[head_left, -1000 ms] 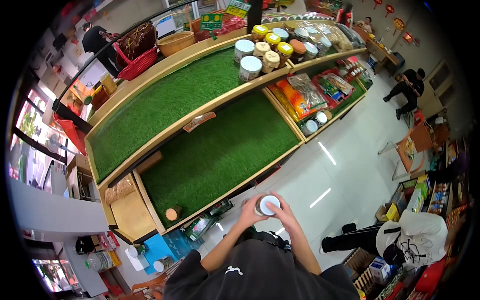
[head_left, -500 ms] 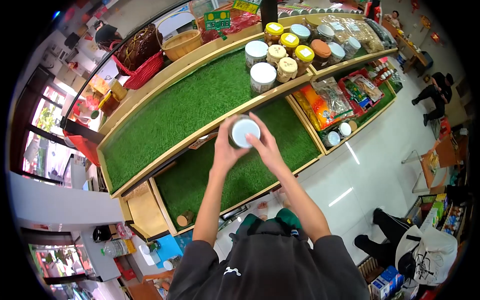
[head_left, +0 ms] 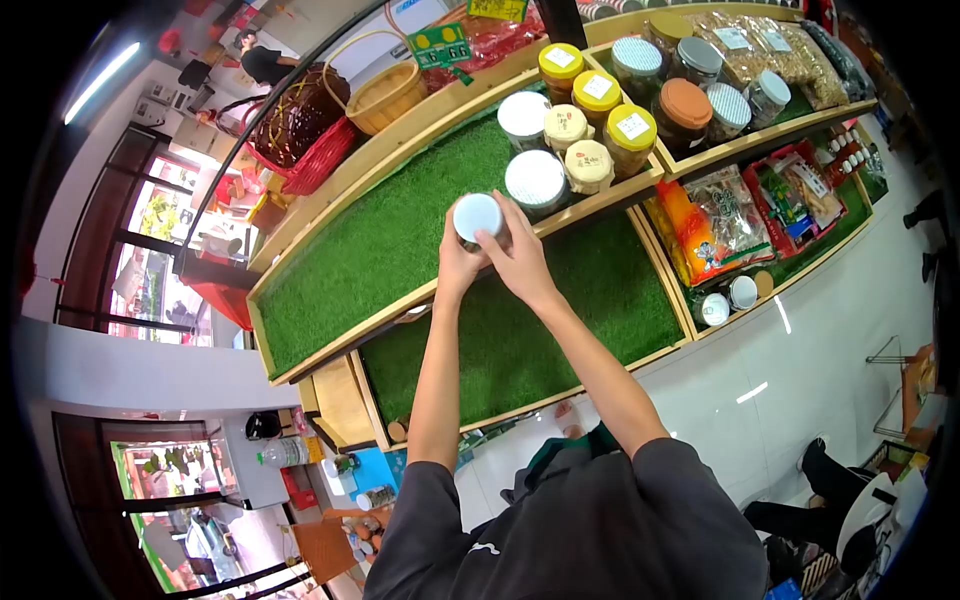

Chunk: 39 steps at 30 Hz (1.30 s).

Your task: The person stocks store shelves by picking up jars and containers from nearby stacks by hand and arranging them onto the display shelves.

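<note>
White-lidded, a jar point(head_left: 478, 219) is held between the curled fingers of the left hand point(head_left: 459, 264) and the right hand point(head_left: 521, 264), at the front edge of the upper shelf point(head_left: 350, 290). Behind the upper shelf, a green price sign point(head_left: 438, 45) shows sixes; on its right part, labels point(head_left: 633, 126) on yellow-lidded jars point(head_left: 626, 158) are too small to read. Half a second earlier the jar appeared over the lower tray point(head_left: 620, 310), in front of the upper shelf.

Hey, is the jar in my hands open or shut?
Shut: a white lid covers the top of the jar between your left hand and right hand. How full, I cannot tell.
</note>
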Each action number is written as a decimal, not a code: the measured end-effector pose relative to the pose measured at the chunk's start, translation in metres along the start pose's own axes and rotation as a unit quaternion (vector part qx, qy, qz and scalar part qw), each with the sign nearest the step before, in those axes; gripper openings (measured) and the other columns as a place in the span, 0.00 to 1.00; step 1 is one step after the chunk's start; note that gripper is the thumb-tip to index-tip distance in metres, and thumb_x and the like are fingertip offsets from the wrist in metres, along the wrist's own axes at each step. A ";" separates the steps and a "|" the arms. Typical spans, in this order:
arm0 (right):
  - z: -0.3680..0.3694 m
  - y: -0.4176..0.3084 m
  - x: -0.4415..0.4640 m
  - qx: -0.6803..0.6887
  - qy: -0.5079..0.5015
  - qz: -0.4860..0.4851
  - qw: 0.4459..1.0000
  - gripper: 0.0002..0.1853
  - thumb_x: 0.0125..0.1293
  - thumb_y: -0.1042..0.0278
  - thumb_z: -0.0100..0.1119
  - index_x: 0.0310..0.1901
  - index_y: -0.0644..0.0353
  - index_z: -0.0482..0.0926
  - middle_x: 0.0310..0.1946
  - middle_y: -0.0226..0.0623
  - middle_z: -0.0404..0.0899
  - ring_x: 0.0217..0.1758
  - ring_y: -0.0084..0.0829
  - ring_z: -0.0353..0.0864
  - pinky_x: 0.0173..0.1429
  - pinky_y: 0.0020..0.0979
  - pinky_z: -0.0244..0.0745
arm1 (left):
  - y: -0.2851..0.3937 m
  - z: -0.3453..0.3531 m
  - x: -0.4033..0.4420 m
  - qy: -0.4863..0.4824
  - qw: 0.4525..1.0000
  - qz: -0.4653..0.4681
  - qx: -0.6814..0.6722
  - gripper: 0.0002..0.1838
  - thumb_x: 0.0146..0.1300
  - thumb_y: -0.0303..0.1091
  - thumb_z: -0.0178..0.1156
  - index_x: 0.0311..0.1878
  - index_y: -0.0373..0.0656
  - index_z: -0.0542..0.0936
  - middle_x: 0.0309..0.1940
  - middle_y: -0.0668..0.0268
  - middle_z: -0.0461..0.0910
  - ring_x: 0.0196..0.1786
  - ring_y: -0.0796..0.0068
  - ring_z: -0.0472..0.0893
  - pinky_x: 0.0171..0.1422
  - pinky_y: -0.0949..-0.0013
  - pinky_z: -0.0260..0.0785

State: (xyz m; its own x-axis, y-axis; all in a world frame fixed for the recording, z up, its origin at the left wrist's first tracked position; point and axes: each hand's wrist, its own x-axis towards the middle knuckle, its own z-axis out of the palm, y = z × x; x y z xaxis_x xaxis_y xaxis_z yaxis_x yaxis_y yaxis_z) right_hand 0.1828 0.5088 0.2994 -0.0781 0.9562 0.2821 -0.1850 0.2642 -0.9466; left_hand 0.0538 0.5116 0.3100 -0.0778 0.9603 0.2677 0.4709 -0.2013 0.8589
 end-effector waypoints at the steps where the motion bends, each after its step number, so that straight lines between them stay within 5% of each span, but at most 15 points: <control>1: -0.002 -0.002 -0.003 0.004 -0.002 -0.005 1.000 0.34 0.64 0.56 0.62 0.68 0.61 0.63 0.65 0.61 0.61 0.67 0.51 0.67 0.67 0.39 0.63 | -0.006 0.003 0.002 0.005 1.000 -0.003 -0.022 0.44 0.45 0.30 0.75 0.67 0.48 0.64 0.58 0.58 0.75 0.60 0.63 0.75 0.62 0.61 0.70; 5: 0.010 0.008 -0.014 -0.022 0.059 -0.047 0.997 0.36 0.63 0.63 0.62 0.70 0.61 0.57 0.68 0.57 0.53 0.70 0.55 0.60 0.68 0.42 0.62 | -0.006 0.011 0.004 0.008 1.000 -0.013 -0.013 0.44 0.46 0.34 0.75 0.67 0.47 0.63 0.58 0.57 0.75 0.60 0.63 0.76 0.63 0.61 0.69; 11: 0.013 0.012 -0.021 0.024 0.091 -0.008 0.996 0.34 0.66 0.68 0.59 0.71 0.58 0.56 0.69 0.52 0.45 0.56 0.38 0.72 0.56 0.34 0.75 | 0.007 0.017 0.001 0.042 0.997 -0.063 0.029 0.41 0.49 0.37 0.74 0.65 0.42 0.63 0.56 0.55 0.75 0.58 0.62 0.77 0.60 0.62 0.69; 13: 0.006 0.014 -0.023 -0.001 0.060 0.002 0.998 0.36 0.65 0.68 0.60 0.72 0.57 0.54 0.69 0.51 0.47 0.57 0.38 0.72 0.54 0.33 0.76 | 0.002 0.023 -0.002 0.047 0.989 -0.102 -0.097 0.40 0.51 0.37 0.73 0.64 0.40 0.62 0.56 0.53 0.75 0.58 0.63 0.76 0.61 0.61 0.69; 19: -0.016 0.023 -0.048 0.049 -0.032 0.082 0.995 0.40 0.63 0.71 0.62 0.74 0.56 0.51 0.66 0.47 0.58 0.51 0.35 0.78 0.47 0.29 0.79 | -0.019 0.033 -0.010 0.079 0.993 -0.047 -0.073 0.40 0.54 0.36 0.72 0.66 0.39 0.61 0.57 0.54 0.74 0.61 0.62 0.74 0.64 0.62 0.66; 24: -0.039 0.050 -0.088 -0.025 -0.044 0.153 0.987 0.37 0.64 0.72 0.60 0.73 0.54 0.54 0.63 0.48 0.69 0.33 0.27 0.81 0.40 0.25 0.77 | -0.007 0.040 -0.040 0.179 0.984 -0.021 0.000 0.44 0.58 0.32 0.67 0.72 0.40 0.53 0.69 0.50 0.53 0.72 0.54 0.59 0.72 0.50 0.60; 28: -0.058 0.112 -0.129 -0.183 -0.174 0.267 0.930 0.34 0.65 0.62 0.58 0.71 0.58 0.59 0.59 0.49 0.74 0.32 0.26 0.82 0.39 0.28 0.77 | -0.024 0.051 -0.120 0.257 0.966 -0.026 0.001 0.34 0.62 0.28 0.61 0.69 0.40 0.59 0.67 0.54 0.60 0.69 0.57 0.64 0.70 0.55 0.62; 32: -0.064 0.171 -0.192 -0.277 -0.316 0.292 0.859 0.33 0.65 0.54 0.56 0.69 0.58 0.63 0.55 0.48 0.78 0.32 0.29 0.83 0.39 0.29 0.78 | -0.052 0.055 -0.258 0.215 0.967 -0.130 0.038 0.27 0.63 0.27 0.57 0.66 0.39 0.64 0.65 0.54 0.63 0.68 0.54 0.65 0.68 0.56 0.64; 34: -0.057 0.165 -0.225 -0.147 -0.300 0.503 0.797 0.31 0.66 0.52 0.54 0.67 0.57 0.65 0.51 0.46 0.79 0.34 0.33 0.84 0.40 0.31 0.78 | -0.080 0.048 -0.342 0.242 0.951 -0.178 0.066 0.25 0.64 0.29 0.56 0.64 0.40 0.66 0.65 0.54 0.64 0.68 0.54 0.65 0.68 0.56 0.64; 36: -0.064 0.203 -0.265 -0.128 -0.331 0.556 0.752 0.28 0.68 0.51 0.51 0.66 0.56 0.66 0.53 0.46 0.77 0.40 0.39 0.83 0.42 0.35 0.79 | -0.111 0.045 -0.437 0.077 0.947 -0.261 0.173 0.25 0.63 0.39 0.57 0.62 0.42 0.69 0.65 0.53 0.64 0.67 0.53 0.65 0.67 0.55 0.64; 39: -0.068 0.214 -0.313 -0.139 -0.384 0.597 0.691 0.28 0.68 0.51 0.50 0.65 0.57 0.66 0.55 0.48 0.75 0.44 0.42 0.82 0.44 0.38 0.80 | -0.184 0.057 -0.600 0.094 0.798 -0.581 0.130 0.29 0.56 0.51 0.57 0.56 0.42 0.75 0.55 0.51 0.77 0.59 0.48 0.74 0.62 0.56 0.67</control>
State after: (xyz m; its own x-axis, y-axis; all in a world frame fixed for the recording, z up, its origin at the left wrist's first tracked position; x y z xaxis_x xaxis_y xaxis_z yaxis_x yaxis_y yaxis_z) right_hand 0.2347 0.2748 -0.0018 -0.5289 0.1941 -0.8262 0.6462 -0.5390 -0.5403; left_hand 0.0638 -0.0169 -0.0341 -0.7138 0.4187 -0.5615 0.1496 0.8743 0.4618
